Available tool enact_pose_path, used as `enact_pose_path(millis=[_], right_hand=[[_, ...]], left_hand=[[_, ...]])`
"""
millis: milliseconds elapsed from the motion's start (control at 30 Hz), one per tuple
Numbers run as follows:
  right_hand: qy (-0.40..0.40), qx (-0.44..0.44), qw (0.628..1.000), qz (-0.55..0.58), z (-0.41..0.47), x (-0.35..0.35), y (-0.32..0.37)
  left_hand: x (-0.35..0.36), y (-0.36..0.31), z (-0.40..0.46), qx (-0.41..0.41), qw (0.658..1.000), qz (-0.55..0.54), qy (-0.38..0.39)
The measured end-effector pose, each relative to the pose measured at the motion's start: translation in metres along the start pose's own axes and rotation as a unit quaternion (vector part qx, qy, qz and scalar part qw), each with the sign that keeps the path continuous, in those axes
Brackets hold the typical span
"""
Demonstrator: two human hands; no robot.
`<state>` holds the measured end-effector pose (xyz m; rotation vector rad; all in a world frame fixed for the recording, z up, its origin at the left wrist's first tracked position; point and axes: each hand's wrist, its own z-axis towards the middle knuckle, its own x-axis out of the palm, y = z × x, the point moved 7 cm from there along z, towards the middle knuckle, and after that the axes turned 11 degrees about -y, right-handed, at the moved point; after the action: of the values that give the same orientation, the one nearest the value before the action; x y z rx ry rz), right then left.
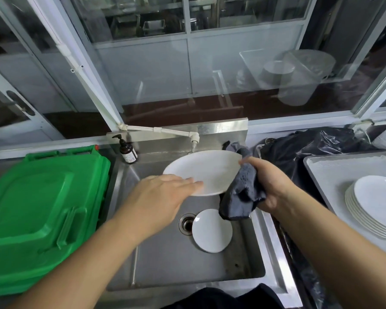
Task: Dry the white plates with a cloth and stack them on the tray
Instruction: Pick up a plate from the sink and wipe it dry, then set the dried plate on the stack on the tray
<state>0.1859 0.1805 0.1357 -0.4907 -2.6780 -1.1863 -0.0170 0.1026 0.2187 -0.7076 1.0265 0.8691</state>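
While the left hand point(165, 192) lies flat with straight fingers on a plate point(204, 170) over the sink point(165, 259), right hand point(267, 184) gripping the cloth point(241, 192) at its rim, several plates point(374, 206) sit stacked on the tray point(334, 172), one small plate point(211, 230) left in the sink.

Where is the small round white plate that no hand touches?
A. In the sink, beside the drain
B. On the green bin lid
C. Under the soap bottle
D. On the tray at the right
A: the small plate lies on the bottom of the sink, right beside the drain, below the plate that the hands hold.
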Motion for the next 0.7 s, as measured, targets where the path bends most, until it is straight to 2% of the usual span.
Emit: enact_pose_path(millis=[133,200,233,267,300,367,400,433,467,567,700], right_hand=[[-0.031,0.01,0.999,-0.019,0.01,-0.017,-0.015],[-0.035,-0.007,0.999,-0.012,0.015,-0.022,-0.019],[-0.036,-0.016,0.999,-0.009,0.016,-0.023,-0.02],[-0.034,-0.023,0.999,-0.007,0.016,-0.023,-0.022],[-0.031,-0.028,0.999,-0.007,0.016,-0.024,-0.024],[-0.02,-0.036,0.999,-0.009,0.017,-0.026,-0.028],[-0.012,-0.039,0.999,-0.01,0.016,-0.027,-0.03],[-0.003,-0.042,0.999,-0.014,0.016,-0.027,-0.033],[0.004,-0.048,0.999,-0.023,0.015,-0.028,-0.035],[-0.012,-0.085,0.994,-0.07,0.014,-0.033,-0.039],[-0.062,-0.131,0.978,-0.149,0.011,-0.039,-0.048]], left_hand=[[0.017,0.004,-0.009,-0.034,0.999,-0.006,-0.003],[0.024,0.008,-0.016,-0.11,0.99,-0.084,-0.007],[0.026,0.014,-0.021,-0.173,0.975,-0.137,-0.019],[0.029,0.021,-0.025,-0.251,0.947,-0.192,-0.048],[0.032,0.03,-0.031,-0.348,0.899,-0.253,-0.081],[0.044,0.039,-0.044,-0.514,0.748,-0.4,-0.124],[0.052,0.039,-0.047,-0.556,0.681,-0.458,-0.131],[0.056,0.039,-0.05,-0.58,0.639,-0.487,-0.136],[0.057,0.04,-0.053,-0.593,0.62,-0.495,-0.137],[0.058,0.044,-0.065,-0.612,0.601,-0.493,-0.144],[0.063,0.05,-0.075,-0.603,0.617,-0.489,-0.13]])
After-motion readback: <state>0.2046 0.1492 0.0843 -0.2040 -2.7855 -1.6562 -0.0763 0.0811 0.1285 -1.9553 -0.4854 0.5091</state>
